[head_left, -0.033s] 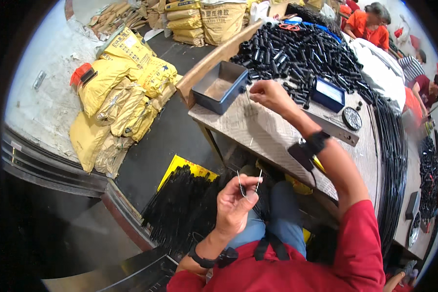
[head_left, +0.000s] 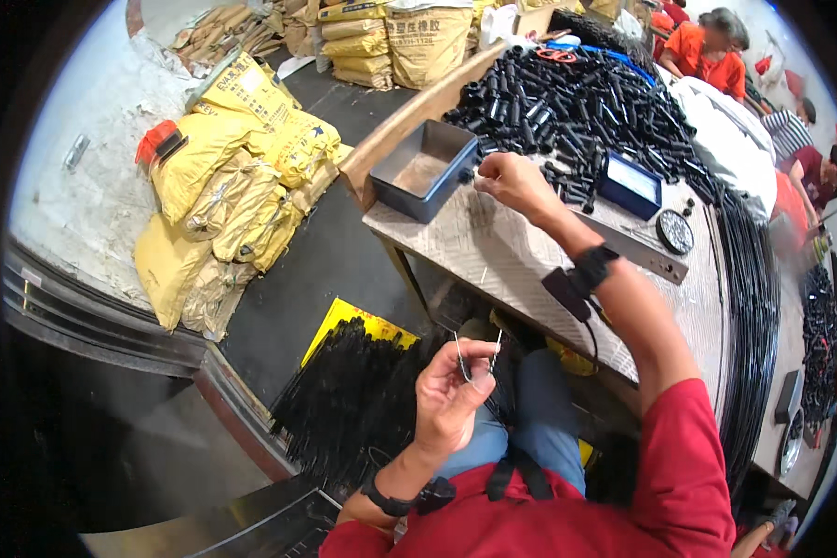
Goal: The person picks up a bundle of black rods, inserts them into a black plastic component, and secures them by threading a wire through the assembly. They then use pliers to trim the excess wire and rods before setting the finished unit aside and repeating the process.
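My left hand [head_left: 448, 395] is held over my lap, its thumb and fingers pinched on a thin wire loop [head_left: 463, 358] with two pale, upright ends. Dark strands hang below those fingers. Reaching over the table, my right hand [head_left: 516, 184] has its fingertips curled together beside the right wall of a blue-grey tray [head_left: 398, 197]. Whatever sits in that pinch is too small to make out. A small dark piece [head_left: 465, 175] shows at the tray wall close to my fingertips.
Black tubular parts [head_left: 567, 102] lie heaped across the table [head_left: 502, 246]. A small blue box [head_left: 629, 182], a metal bar [head_left: 646, 246] and a round dial [head_left: 674, 232] are right of my hand. Long black strands [head_left: 749, 325] hang at right; yellow sacks [head_left: 242, 167] are stacked left. Co-workers sit beyond.
My right hand and forearm have shifted very slightly, and the view has moved a little. My left hand keeps its pinch on the wire loop.
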Motion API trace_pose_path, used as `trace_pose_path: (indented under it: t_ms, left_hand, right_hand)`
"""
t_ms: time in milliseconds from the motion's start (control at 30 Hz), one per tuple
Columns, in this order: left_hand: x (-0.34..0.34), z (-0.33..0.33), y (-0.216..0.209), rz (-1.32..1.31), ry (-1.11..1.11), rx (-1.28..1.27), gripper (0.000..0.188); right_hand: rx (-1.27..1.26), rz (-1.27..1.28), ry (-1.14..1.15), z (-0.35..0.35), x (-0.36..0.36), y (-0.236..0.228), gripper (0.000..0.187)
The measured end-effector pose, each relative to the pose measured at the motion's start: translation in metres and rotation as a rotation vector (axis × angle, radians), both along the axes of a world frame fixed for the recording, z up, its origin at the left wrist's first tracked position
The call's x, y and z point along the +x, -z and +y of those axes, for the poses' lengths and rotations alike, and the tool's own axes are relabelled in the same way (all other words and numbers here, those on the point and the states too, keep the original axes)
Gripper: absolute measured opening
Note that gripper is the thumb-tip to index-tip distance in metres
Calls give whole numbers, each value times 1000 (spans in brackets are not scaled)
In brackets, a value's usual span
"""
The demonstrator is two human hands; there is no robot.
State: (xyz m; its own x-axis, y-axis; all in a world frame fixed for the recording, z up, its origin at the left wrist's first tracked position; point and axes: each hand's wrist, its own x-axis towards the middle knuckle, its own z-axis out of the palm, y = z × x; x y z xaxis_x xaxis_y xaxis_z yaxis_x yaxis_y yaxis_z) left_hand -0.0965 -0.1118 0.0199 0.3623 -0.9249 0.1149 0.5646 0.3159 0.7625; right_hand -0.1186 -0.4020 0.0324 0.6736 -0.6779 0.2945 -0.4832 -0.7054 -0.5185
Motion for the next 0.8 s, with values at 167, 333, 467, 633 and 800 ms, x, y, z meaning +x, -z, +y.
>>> trace_pose_path:
  t_ms: [167, 333, 467, 633, 800]
  left_hand:
    - [7, 3, -1, -7, -42, 14, 24]
    - [13, -4, 1, -67, 13, -88, 23]
    - [3, -12, -3, 34, 0, -62, 32]
    - [-14, -17, -12, -28, 70, -78, 23]
    - [-27, -16, -16, 19, 92, -76, 19]
  right_hand:
    - [-122, 163, 154, -13, 32, 15, 30]
    - [440, -129, -199, 39, -16, -38, 26]
    - [535, -240, -453, 124, -69, -85, 22]
    - [128, -177, -464, 162, -100, -101, 23]
    - [532, -334, -376, 167, -122, -83, 22]
